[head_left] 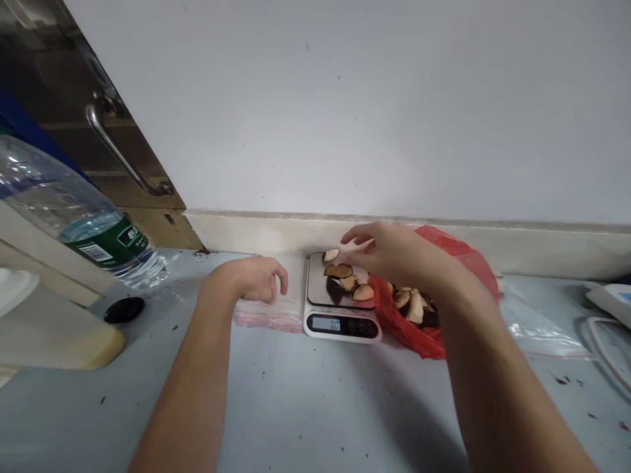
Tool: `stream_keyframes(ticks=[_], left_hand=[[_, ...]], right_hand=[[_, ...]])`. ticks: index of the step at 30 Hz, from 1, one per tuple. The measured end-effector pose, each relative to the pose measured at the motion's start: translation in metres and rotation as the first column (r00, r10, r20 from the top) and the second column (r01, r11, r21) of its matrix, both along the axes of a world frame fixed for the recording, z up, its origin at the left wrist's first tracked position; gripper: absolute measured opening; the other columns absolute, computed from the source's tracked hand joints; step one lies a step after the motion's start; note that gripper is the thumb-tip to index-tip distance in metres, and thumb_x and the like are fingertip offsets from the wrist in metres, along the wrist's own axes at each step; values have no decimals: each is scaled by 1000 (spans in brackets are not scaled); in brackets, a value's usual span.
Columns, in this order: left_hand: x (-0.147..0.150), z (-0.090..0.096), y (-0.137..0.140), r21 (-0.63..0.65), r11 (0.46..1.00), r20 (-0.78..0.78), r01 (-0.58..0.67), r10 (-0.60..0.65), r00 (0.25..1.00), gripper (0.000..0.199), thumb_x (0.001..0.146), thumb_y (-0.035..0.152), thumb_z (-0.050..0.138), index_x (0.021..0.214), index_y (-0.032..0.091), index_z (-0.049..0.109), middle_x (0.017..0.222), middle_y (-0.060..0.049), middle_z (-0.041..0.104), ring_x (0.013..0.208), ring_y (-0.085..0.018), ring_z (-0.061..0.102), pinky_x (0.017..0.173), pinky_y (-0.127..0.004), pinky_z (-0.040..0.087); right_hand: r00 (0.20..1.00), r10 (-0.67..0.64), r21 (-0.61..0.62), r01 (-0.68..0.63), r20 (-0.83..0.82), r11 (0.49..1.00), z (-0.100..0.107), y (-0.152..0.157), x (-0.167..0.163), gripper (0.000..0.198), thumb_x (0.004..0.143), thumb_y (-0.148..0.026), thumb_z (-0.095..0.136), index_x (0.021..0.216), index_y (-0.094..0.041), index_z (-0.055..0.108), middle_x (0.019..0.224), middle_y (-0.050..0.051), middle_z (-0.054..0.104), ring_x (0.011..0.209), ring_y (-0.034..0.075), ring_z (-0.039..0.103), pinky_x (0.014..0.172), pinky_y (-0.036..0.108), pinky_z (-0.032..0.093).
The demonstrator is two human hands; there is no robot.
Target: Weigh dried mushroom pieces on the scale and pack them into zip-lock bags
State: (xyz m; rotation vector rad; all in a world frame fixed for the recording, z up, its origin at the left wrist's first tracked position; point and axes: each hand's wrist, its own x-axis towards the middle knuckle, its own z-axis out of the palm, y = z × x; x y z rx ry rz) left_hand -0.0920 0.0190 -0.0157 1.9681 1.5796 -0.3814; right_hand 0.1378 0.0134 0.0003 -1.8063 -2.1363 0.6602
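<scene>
A small white digital scale (343, 324) stands against the wall, its display showing about 0.0. Several cut mushroom pieces (349, 283), dark-skinned with pale flesh, lie on its metal plate. My right hand (382, 248) is over the plate's right side, fingers apart, with nothing visible in it. Just left of its fingertips is one mushroom piece (330, 256) at the plate's back edge; whether it rests there I cannot tell. My left hand (256, 278) hovers loosely curled over clear zip bags (271, 318), holding nothing visible. A red plastic bag (405, 332) with more mushroom pieces sits beside the scale, partly behind my right forearm.
At the left, a large water bottle (106, 236) with a green label stands near a black round lid (124, 309) and a cloudy plastic container (59, 328). On the right are another clear bag (537, 325) and a white device (614, 302) with a cable. Dark crumbs dot the table.
</scene>
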Motion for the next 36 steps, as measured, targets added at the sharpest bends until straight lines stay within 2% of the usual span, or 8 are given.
stream_keyframes(ticks=[6, 12, 15, 18, 21, 26, 31, 36], left_hand=[[-4, 17, -6, 277, 960, 162, -35, -10, 987, 28, 71, 19, 52, 94, 24, 68, 91, -4, 75, 81, -23, 70, 67, -30, 50], [13, 31, -16, 607, 779, 435, -157, -161, 886, 10, 79, 27, 61, 89, 23, 59, 87, -1, 71, 81, -19, 71, 69, -27, 55], [22, 33, -18, 722, 656, 482, -217, -253, 839, 8, 79, 24, 63, 81, 23, 56, 80, 1, 68, 75, -17, 68, 69, -27, 57], [24, 34, -20, 765, 588, 501, -261, -291, 815, 6, 82, 25, 64, 86, 23, 61, 88, -1, 71, 82, -19, 69, 74, -30, 59], [20, 34, -22, 696, 696, 486, -179, -272, 831, 40, 84, 40, 70, 121, 25, 67, 130, -7, 71, 118, -28, 68, 95, -39, 58], [20, 32, -20, 498, 858, 348, 126, -331, 877, 122, 59, 63, 88, 163, 32, 32, 173, -8, 32, 158, -40, 29, 124, -49, 34], [18, 37, -19, 449, 892, 297, 59, -211, 931, 104, 73, 56, 76, 163, 27, 33, 167, -10, 42, 151, -37, 43, 121, -47, 39], [-3, 37, -13, 302, 952, 72, -43, 22, 997, 107, 72, 56, 69, 164, 18, 30, 171, -13, 35, 153, -39, 39, 123, -46, 36]], right_hand=[[994, 104, 104, -99, -44, 990, 13, -7, 17, 21, 96, -26, 60, 108, -22, 77, 96, 4, 80, 80, 18, 72, 66, 25, 51], [889, 377, 23, -384, -261, 923, 14, -15, 4, 29, 103, -32, 52, 124, -27, 70, 87, -1, 75, 73, 14, 69, 62, 24, 48], [879, 404, 19, -413, -253, 910, 9, -14, -4, 31, 104, -40, 49, 99, -21, 73, 72, -2, 67, 62, 13, 63, 55, 24, 43], [946, 247, 78, -235, -212, 969, 6, -11, -9, 41, 99, -41, 55, 65, -19, 60, 59, -1, 61, 51, 11, 53, 48, 25, 35], [960, 103, 155, -63, -262, 986, 9, -9, -10, 23, 85, -20, 66, 62, -19, 63, 56, -1, 62, 48, 10, 51, 46, 24, 34], [884, 135, 86, -107, -447, 990, 15, -12, -10, 17, 75, -12, 68, 61, -19, 63, 50, -5, 58, 43, 9, 49, 40, 21, 34], [815, 181, 95, -155, -551, 983, 11, -7, -3, 19, 86, -25, 70, 71, -19, 60, 68, 1, 68, 61, 14, 66, 53, 23, 48], [944, 8, 123, 34, -330, 992, 7, 4, 15, 14, 95, -27, 62, 84, -19, 64, 81, 7, 74, 71, 19, 71, 61, 30, 51]])
